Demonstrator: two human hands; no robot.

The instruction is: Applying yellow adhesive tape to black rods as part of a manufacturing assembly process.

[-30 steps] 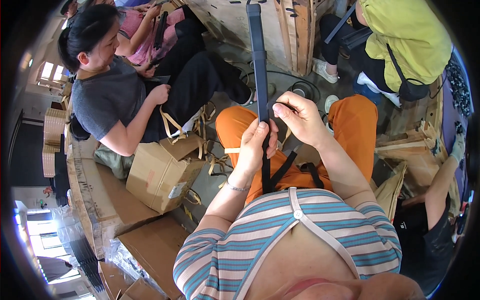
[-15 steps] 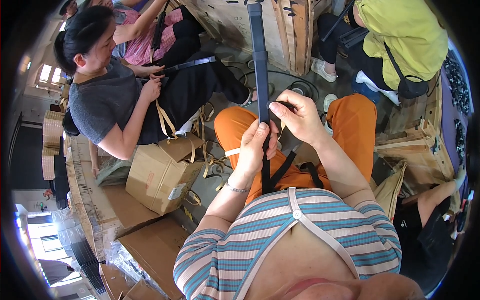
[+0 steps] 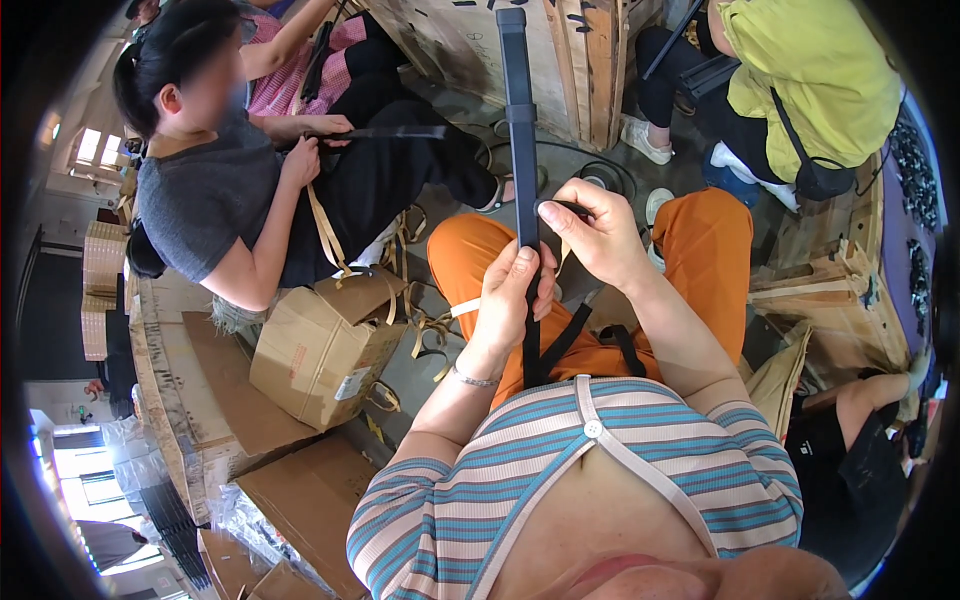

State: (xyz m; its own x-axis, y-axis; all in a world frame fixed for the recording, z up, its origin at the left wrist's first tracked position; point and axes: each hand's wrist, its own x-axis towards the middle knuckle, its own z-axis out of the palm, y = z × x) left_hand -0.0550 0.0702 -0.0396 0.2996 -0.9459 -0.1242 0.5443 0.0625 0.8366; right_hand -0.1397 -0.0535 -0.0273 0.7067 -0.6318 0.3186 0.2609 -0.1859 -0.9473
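My left hand (image 3: 517, 290) is wrapped around the lower part of a long, flat, dark bar (image 3: 521, 150), which stands nearly upright and has a thicker collar partway up. Beside it on the right, my right hand (image 3: 598, 235) is closed in a pinch, with the end of a thin black strip (image 3: 572, 208) showing at its fingers. A short tan strip (image 3: 565, 252) shows between my two hands. Below them, black straps (image 3: 565, 342) lie over my orange trousers (image 3: 705, 250); whether they join the bar cannot be made out.
On the left a seated co-worker (image 3: 215, 190) holds a similar dark bar (image 3: 395, 132). Cardboard boxes (image 3: 310, 355) and loose tan strips (image 3: 430, 330) lie at my left. A wooden crate (image 3: 480, 50) stands ahead; a person in yellow (image 3: 810, 90) sits at the far right.
My hands and the dark bar have stayed practically still. The co-worker on the left has shifted their head and hands, and their bar has moved slightly.
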